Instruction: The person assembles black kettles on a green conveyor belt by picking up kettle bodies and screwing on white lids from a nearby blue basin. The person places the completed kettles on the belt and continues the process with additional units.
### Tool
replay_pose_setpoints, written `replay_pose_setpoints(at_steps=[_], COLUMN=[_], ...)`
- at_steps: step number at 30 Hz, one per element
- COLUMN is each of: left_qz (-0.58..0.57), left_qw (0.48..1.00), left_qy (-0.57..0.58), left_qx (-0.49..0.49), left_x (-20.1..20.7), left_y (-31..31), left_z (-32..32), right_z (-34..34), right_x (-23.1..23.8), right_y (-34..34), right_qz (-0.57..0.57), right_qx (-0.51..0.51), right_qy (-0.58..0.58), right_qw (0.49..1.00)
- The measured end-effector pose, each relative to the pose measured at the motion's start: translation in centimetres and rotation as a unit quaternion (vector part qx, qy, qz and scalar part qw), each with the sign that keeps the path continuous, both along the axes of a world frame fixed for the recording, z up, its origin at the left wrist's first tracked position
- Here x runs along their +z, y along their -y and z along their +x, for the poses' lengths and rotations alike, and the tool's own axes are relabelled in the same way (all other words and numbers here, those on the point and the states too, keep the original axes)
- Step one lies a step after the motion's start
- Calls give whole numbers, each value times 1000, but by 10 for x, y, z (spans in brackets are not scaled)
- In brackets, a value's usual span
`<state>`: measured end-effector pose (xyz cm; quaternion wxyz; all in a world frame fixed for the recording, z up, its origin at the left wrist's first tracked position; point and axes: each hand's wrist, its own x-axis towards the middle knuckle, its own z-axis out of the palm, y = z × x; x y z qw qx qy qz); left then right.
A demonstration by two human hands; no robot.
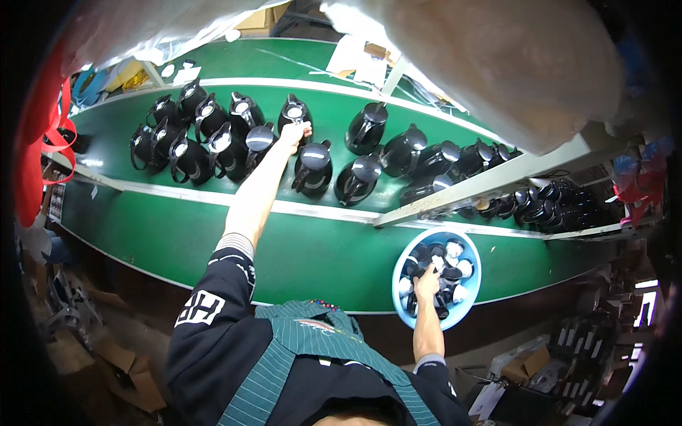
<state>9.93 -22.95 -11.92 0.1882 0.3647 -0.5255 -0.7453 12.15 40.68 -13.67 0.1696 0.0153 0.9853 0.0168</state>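
My left hand (293, 133) reaches across the green bench, its fingers closed at the near side of a black jug (293, 108) with an open top. Down in a light blue basin (398, 264), my right hand (427, 282) has its fingers closed around a small white part (437, 263), partly hidden by the fingertips. Black and white pieces that look like jug lids or stoppers fill the basin around it. Beside my left forearm stands a black jug with a lid (313, 167); another lidded jug (261, 140) is just left of my wrist.
Several open-topped black jugs (188, 157) crowd the bench's left part. More black jugs, many lidded, run off to the right (403, 150). A pale metal beam (490, 186) slants over the bench. Large plastic-wrapped bundles hang above. Cartons (131, 373) lie on the floor at left.
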Motion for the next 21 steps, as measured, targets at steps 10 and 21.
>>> replay_pose_setpoints(at_steps=[10, 21], left_qz=[-469, -655], left_qw=[879, 733], left_qy=[-65, 15], left_qx=[47, -183], left_x=[188, 195], left_y=[-89, -192], left_z=[101, 278], right_z=[48, 93], right_x=[189, 234], right_y=[71, 248], right_qz=[-646, -627], right_qx=[-68, 179], right_qy=[-105, 148], right_qw=[753, 744])
